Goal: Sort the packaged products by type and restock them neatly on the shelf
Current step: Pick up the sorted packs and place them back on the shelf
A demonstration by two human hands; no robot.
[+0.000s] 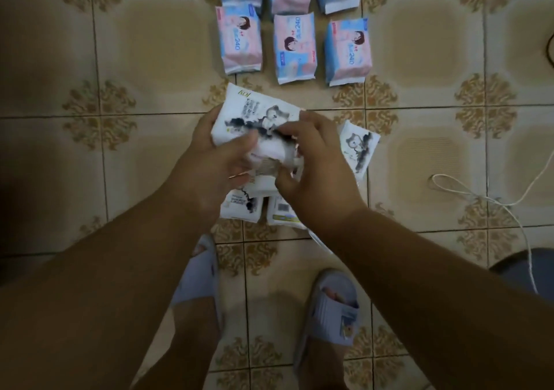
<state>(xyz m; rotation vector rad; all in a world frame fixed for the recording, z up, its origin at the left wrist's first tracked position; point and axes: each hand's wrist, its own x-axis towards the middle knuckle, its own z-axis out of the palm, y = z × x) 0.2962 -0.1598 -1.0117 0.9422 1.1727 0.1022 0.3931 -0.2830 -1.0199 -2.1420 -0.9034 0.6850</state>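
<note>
both hands on one white pack (254, 113): left hand (215, 155) grips its side, right hand (311, 161) pinches its front, above the tiled floor (144, 44); pink-blue packs (295, 47) lie in rows beyond.

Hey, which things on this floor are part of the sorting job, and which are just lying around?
Part of the job:
- white pack held in both hands: left hand, right hand
- other white packs on the floor near the hands
- pink-and-blue packs laid in rows

Just lying about:
- white cord on the tiles
- dark round object, right edge
</note>
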